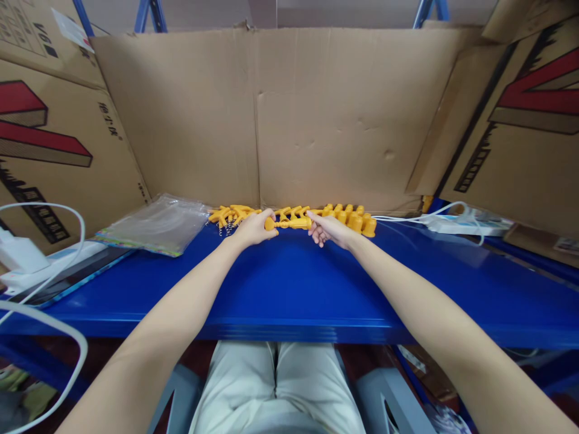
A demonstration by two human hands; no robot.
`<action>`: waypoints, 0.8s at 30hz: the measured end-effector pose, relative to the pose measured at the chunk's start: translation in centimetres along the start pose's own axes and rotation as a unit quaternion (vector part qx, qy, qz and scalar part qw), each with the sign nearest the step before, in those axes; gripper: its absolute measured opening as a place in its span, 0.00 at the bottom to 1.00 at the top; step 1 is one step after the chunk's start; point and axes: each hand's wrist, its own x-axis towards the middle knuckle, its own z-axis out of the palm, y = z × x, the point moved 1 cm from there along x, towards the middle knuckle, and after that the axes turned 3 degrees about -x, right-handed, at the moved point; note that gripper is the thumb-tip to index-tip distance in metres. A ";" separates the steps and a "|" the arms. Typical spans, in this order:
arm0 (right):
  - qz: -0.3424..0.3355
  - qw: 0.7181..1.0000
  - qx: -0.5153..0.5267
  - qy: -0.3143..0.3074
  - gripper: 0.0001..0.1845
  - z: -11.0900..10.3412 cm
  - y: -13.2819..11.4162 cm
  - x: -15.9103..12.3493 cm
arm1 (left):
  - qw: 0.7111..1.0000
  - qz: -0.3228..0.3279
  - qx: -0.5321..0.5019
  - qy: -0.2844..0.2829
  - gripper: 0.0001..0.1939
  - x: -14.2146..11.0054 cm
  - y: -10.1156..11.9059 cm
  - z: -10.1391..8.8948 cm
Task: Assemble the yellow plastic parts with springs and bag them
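— What's below the left grip (251,229) and right grip (332,229)?
— A blue tabletop (289,283); beyond them stands a cardboard panel (325,120).
— And around?
— Yellow cup-shaped pieces (369,226) right of the right grip, yellow branching pieces (221,215) left of the left, a clear plastic bag (156,224) farther left.
— The pose?
— Forearms (194,295) reach forward, angling inward. The left grip curls on one end of a slim yellow piece (297,223); the right grip pinches the other, the piece lying level between them.
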 end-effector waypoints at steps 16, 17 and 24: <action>-0.059 0.997 -0.016 -0.056 0.40 -1.5 -0.2 -1.0 | 1.000 -0.020 -0.002 -0.011 0.15 0.1 -0.3 -0.1; -0.067 0.996 -0.008 -0.060 0.42 -1.5 -0.2 -1.0 | 1.000 -0.019 -0.002 -0.011 0.15 0.1 -0.3 -0.1; -0.080 0.996 0.006 -0.047 0.29 -1.4 0.3 -0.1 | 1.000 -0.009 0.003 0.000 0.16 0.2 -0.6 0.1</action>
